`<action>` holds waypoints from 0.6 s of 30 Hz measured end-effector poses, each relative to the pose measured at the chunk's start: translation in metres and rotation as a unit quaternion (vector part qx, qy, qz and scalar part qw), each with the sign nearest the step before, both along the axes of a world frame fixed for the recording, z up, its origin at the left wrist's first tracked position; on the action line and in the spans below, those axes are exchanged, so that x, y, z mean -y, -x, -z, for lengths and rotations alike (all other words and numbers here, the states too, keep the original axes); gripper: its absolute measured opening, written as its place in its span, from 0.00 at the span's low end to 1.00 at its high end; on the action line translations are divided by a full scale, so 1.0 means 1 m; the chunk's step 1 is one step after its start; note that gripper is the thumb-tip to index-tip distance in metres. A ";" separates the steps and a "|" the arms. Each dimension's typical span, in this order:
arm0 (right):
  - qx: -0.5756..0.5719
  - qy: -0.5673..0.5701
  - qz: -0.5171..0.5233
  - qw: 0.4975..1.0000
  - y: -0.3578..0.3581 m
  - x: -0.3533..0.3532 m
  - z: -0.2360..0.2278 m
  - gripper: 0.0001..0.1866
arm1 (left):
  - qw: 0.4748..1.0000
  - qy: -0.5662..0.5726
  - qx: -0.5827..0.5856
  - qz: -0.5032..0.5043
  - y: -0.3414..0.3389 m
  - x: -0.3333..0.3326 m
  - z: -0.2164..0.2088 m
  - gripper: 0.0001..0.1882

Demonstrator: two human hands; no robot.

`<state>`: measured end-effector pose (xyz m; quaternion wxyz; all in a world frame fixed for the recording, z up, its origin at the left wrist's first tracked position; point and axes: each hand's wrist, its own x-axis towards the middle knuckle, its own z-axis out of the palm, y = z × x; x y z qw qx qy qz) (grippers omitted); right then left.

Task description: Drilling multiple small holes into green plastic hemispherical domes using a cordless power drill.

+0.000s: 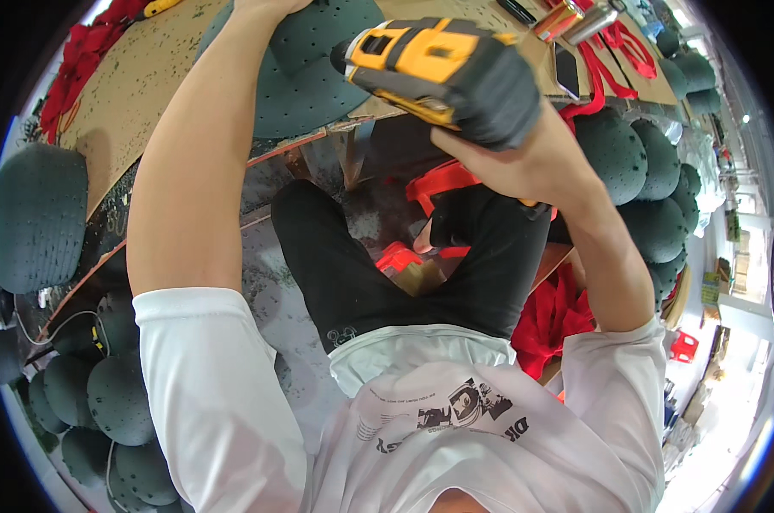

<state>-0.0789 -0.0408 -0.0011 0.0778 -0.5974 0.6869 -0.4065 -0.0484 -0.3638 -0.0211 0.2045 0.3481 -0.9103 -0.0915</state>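
Note:
My right hand (pixel 536 167) is wrapped round the grip of a yellow and black cordless drill (pixel 434 68), held level with its nose pointing left. Under that nose, on the bench, lies a dark green moulded piece (pixel 297 94) with a curved rim and rows of small holes. My left hand (pixel 271 5) reaches to the top of this piece at the upper picture edge. Its fingers are mostly cut off by the frame, so their grip does not show. The drill's tip seems close to the piece; contact cannot be made out.
The brown bench top (pixel 130 107) is strewn with dark crumbs. Stacked green domes (pixel 36 218) stand on the left, with more domes (pixel 613 154) on the right. Red straps (pixel 605 73), a phone (pixel 566 70) and metal cans (pixel 560 20) lie at the upper right. A red stool (pixel 438 184) is below.

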 end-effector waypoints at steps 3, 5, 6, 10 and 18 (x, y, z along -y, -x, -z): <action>-0.153 0.025 -0.038 0.987 0.013 -0.044 0.001 0.21 | 1.000 0.010 -0.007 0.009 -0.006 0.002 0.002 0.21; 0.154 0.001 0.042 0.987 0.001 -0.076 -0.002 0.21 | 1.000 0.018 -0.007 0.019 -0.006 -0.002 -0.001 0.20; 0.256 -0.047 0.067 0.963 0.006 -0.091 -0.001 0.21 | 1.000 0.021 -0.017 0.000 -0.005 -0.003 -0.003 0.19; 0.563 0.068 0.074 0.820 0.024 -0.154 0.073 0.17 | 0.997 0.078 -0.006 -0.021 0.001 -0.013 -0.008 0.16; 0.771 0.242 -0.082 0.583 0.044 -0.241 0.195 0.25 | 0.934 0.218 -0.217 0.181 -0.072 -0.056 0.020 0.14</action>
